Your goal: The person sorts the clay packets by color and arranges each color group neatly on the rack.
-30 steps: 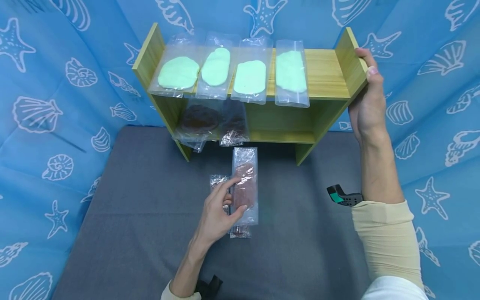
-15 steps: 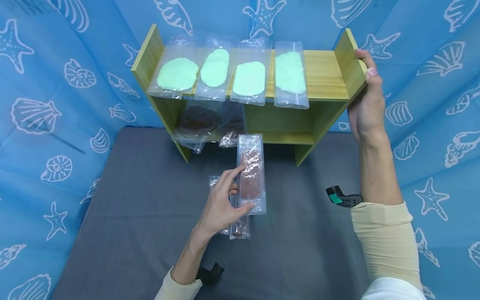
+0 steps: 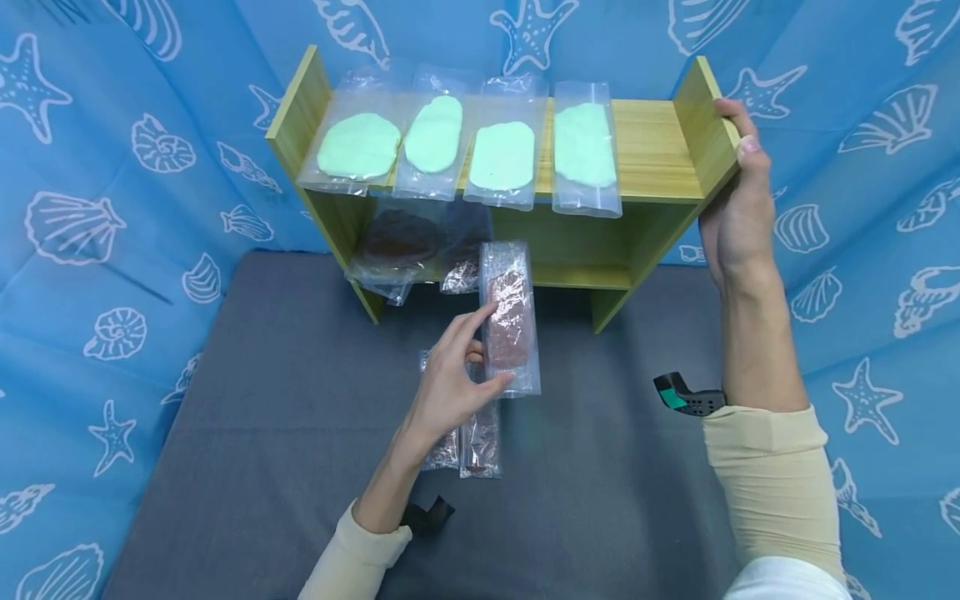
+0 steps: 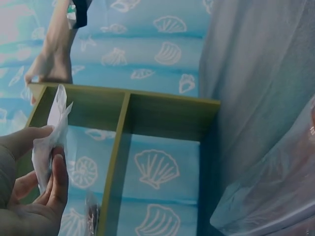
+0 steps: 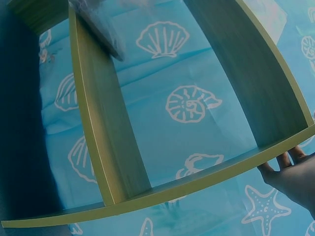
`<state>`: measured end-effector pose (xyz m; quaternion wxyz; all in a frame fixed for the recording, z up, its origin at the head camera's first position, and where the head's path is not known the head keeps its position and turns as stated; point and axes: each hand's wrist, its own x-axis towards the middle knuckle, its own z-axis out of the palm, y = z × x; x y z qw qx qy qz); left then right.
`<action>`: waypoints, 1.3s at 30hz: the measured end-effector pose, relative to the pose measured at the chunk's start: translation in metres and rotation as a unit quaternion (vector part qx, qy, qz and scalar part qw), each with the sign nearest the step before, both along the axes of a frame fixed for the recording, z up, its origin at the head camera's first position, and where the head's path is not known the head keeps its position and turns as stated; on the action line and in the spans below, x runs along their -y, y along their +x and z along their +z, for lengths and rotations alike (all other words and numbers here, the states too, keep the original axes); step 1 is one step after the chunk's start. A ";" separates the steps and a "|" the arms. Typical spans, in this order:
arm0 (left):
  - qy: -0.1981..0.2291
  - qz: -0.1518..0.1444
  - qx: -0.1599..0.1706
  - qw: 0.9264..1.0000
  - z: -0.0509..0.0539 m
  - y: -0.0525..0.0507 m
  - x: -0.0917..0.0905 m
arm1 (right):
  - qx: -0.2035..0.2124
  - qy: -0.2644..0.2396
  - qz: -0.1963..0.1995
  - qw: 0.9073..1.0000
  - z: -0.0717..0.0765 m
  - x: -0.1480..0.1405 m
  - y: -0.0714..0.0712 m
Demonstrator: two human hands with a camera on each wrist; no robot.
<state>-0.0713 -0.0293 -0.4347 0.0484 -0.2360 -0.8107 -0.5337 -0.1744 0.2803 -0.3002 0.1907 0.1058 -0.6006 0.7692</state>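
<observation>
My left hand (image 3: pixel 450 379) pinches a clear plastic bag (image 3: pixel 510 321) holding a flat reddish-brown slab, raised in front of the lower shelf. In the left wrist view the bag (image 4: pixel 58 118) appears nearly edge-on between thumb and fingers. My right hand (image 3: pixel 738 208) grips the right side panel of a wooden shelf (image 3: pixel 652 150) near its top; in the right wrist view its fingers (image 5: pixel 283 160) meet the panel's outer side. Below the left hand, two more bags with reddish-brown contents lie on the table, a right one (image 3: pixel 482 446) and a partly covered left one (image 3: pixel 444 450).
Several bags of pale green slabs, one at the right (image 3: pixel 585 146), lie on the upper shelf. Two dark-filled bags, left (image 3: pixel 400 237) and right (image 3: pixel 463 250), occupy the lower shelf's left part, overhanging its front. A grey cloth (image 3: pixel 300 433) covers the table; a blue shell-print curtain (image 3: pixel 187 208) surrounds it.
My left hand has lifted the bag off those on the table and carried it forward and slightly right, towards the lower shelf. The right hand stays on the side panel.
</observation>
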 end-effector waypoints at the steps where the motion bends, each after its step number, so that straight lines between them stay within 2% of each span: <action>1: 0.002 0.001 -0.005 1.000 0.001 -0.003 -0.001 | 0.001 0.000 -0.001 1.000 0.000 0.000 0.000; 9: 0.013 0.007 -0.050 0.999 0.005 -0.027 -0.008 | 0.005 -0.004 -0.001 1.000 0.001 0.001 0.000; 16: -0.011 0.014 -0.073 0.997 0.011 -0.053 -0.014 | 0.008 0.002 -0.006 1.000 0.000 0.001 0.000; 20: -0.028 0.015 -0.083 0.996 0.012 -0.067 -0.018 | 0.009 0.004 -0.007 1.000 0.001 0.001 0.000; 26: -0.044 0.031 -0.111 0.992 0.017 -0.084 -0.026 | 0.001 0.006 -0.003 1.000 0.001 0.001 -0.001; 29: -0.073 0.047 -0.123 0.989 0.022 -0.090 -0.030 | -0.001 0.014 -0.005 1.000 0.002 0.002 -0.002; 32: -0.119 0.076 -0.133 0.981 0.024 -0.095 -0.034 | -0.001 0.015 -0.008 1.000 0.002 0.001 -0.002; 35: -0.156 0.103 -0.142 0.972 0.021 -0.101 -0.036 | 0.001 0.013 -0.009 1.000 0.001 0.001 -0.001; 39: -0.188 0.124 -0.139 0.964 0.014 -0.107 -0.037 | 0.004 0.018 -0.010 1.000 0.001 0.000 -0.001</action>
